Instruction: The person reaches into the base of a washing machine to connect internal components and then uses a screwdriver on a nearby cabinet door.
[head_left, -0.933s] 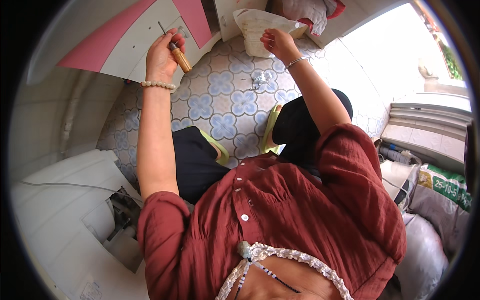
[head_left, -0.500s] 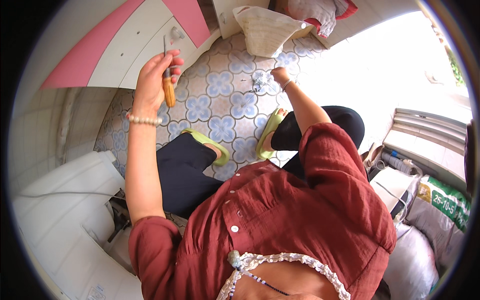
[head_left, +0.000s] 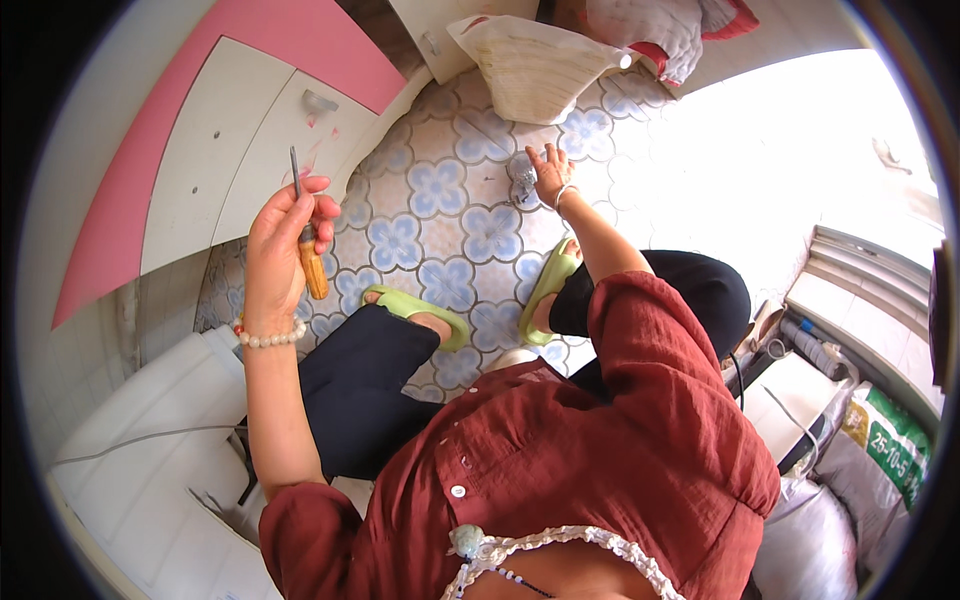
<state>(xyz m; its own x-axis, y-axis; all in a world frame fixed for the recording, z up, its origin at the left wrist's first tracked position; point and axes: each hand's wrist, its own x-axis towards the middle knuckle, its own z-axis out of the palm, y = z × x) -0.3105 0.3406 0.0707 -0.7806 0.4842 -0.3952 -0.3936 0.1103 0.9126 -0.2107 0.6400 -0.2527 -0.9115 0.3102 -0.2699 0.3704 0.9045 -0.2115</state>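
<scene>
Closest of all, a dark red buttoned shirt point(head_left: 560, 440) with rolled sleeves fills the lower view, above loose black trousers point(head_left: 340, 390). A smooth white panelled casing point(head_left: 150, 410) with a thin grey cable across it lies at the left; a plump white-and-green sack point(head_left: 852, 490) stands at the right.

Farther out, the left hand point(head_left: 288, 232), with a pale beaded bracelet point(head_left: 272, 340) at its wrist, grips a screwdriver with an amber-brown handle and thin metal shaft point(head_left: 313, 270). It is held in the air, shaft pointing away from the body, fingers curled around its upper part. Below are lime-green slides point(head_left: 462, 328) on the feet, over a floor of blue flower-patterned tiles point(head_left: 435, 240).

Beyond the feet, the right hand point(head_left: 552, 175) reaches low with fingers spread, right beside a small shiny silvery bundle point(head_left: 520, 178) on the tiles; whether they touch cannot be told. Farther off stand a pink-and-white cabinet point(head_left: 250, 150), a translucent whitish plastic bag point(head_left: 525, 68) and a grey cloth with red edging point(head_left: 650, 28).
</scene>
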